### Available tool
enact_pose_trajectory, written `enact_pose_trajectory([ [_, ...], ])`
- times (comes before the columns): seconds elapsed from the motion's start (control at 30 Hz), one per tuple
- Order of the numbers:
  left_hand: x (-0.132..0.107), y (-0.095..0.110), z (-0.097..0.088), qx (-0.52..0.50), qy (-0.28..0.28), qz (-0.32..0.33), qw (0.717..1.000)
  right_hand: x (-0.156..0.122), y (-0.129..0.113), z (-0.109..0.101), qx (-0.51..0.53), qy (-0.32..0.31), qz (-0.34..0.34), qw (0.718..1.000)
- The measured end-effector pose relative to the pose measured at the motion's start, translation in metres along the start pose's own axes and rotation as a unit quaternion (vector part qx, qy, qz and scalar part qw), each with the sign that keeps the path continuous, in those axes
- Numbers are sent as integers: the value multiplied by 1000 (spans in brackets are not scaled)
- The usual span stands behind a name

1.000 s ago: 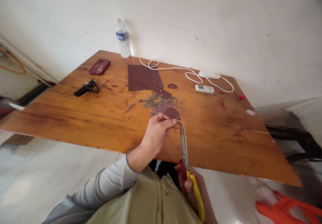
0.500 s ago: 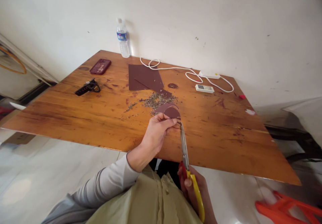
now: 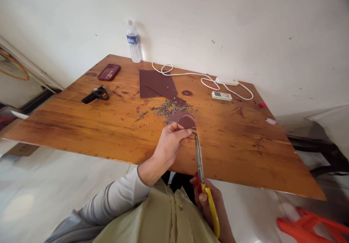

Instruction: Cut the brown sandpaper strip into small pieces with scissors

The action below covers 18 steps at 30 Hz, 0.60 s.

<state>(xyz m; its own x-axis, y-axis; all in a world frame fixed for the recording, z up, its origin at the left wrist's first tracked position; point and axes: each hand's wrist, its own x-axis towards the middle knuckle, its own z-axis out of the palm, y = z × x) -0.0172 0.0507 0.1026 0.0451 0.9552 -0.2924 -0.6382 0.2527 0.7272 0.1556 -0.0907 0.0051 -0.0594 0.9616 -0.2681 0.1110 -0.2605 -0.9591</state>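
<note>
Pinched between the thumb and fingers of my left hand (image 3: 169, 141) is a curled piece of dark brown paper (image 3: 186, 121). My right hand (image 3: 215, 199) grips a pair of scissors (image 3: 200, 163) with red and yellow handles. The blade tips meet the paper's edge right beside my left thumb, and the blades look nearly closed. Just beyond the held paper lies a pile of small cut scraps (image 3: 171, 108). Behind the pile, a larger dark brown sheet (image 3: 155, 84) rests flat, with a narrower piece (image 3: 163, 93) overlapping it.
A water bottle (image 3: 133, 44) stands by the wall. On the left are a dark red phone case (image 3: 109, 72) and a black clip-like object (image 3: 95, 94). A white power strip (image 3: 227, 81) with its cord and a remote control (image 3: 221, 96) lie at the back right of the wooden table (image 3: 245, 144).
The scissors have shifted very slightly to the left at the paper's edge. My left hand and the curled paper hold the same place.
</note>
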Motion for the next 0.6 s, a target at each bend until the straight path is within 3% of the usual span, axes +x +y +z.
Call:
enact_pose_trajectory([
  [0.23,0,-1,0,7,-4,-7,1000,-1,-1,2,33,-18,20,999],
  [0.6,0,0,1,14,1,-11,1000,-4,-17,10,20,16,39,999],
])
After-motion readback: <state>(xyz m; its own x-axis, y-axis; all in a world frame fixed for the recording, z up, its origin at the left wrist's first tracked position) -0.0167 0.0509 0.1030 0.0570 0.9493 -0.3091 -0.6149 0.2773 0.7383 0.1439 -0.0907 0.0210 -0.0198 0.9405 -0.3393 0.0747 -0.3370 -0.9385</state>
